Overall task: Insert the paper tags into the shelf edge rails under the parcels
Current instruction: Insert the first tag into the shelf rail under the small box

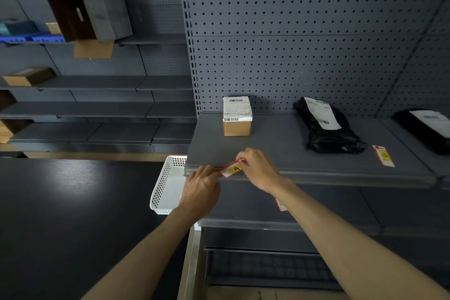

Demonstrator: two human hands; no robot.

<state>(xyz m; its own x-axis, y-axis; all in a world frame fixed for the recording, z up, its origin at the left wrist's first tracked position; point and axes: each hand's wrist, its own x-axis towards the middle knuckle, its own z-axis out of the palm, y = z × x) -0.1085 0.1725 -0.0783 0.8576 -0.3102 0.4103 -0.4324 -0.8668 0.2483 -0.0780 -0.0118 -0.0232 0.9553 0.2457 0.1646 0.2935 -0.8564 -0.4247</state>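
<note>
A red-and-white paper tag with a yellow patch marked "A" (232,169) is pinched between both hands at the front edge rail (341,178) of the grey shelf, below the small cardboard parcel (237,117). My right hand (259,169) grips the tag's right end from above. My left hand (201,187) holds its left end against the rail. A second tag marked "C" (384,156) lies flat on the shelf beside the black bag parcel (326,126). Another tag (280,204) shows on the lower shelf, partly hidden by my right forearm.
A white perforated basket (163,187) stands on the dark table (73,214) to the left, touching the shelf's corner. Another black parcel (428,126) sits at the far right. Pegboard backs the shelf. Boxes rest on shelving at the far left.
</note>
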